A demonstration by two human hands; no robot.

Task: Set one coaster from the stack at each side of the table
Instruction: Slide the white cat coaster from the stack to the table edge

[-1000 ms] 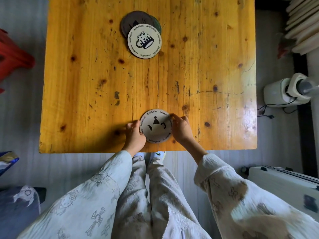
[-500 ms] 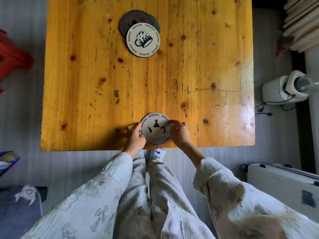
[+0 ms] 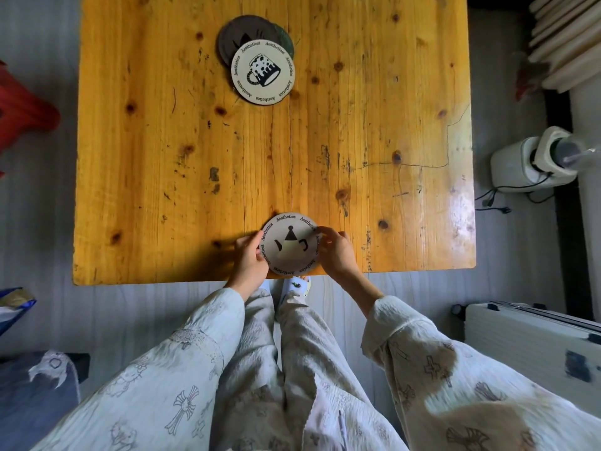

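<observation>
A: What's hard to see?

B: The stack [image 3: 257, 43] at the far end; top one, the mug coaster [image 3: 263, 72], covers most of a dark coaster under it, plus a sliver of a greenish one behind; can't count more than that. Table [image 3: 162, 141] far edge is cut off by the frame.

A: Hands?

B: Teapot coaster [image 3: 290, 244] sits w/ its near edge at the table's near edge, centre; left hand [image 3: 248, 263] pinches its left rim, right hand [image 3: 336, 255] its right rim; fingers curled partly closed on the edges, thumbs hidden (palms face down). Can't tell if it's flat on the wood or lifted a bit.

A: Around it?

B: Red thing [image 3: 22, 115] far left, cropped; white appliance [image 3: 533, 161] w/ cord on the floor right; white case [image 3: 533, 340] near right; a slipper [image 3: 297, 289] peeks out below the table edge; printed sleeves and trousers fill the bottom.
</observation>
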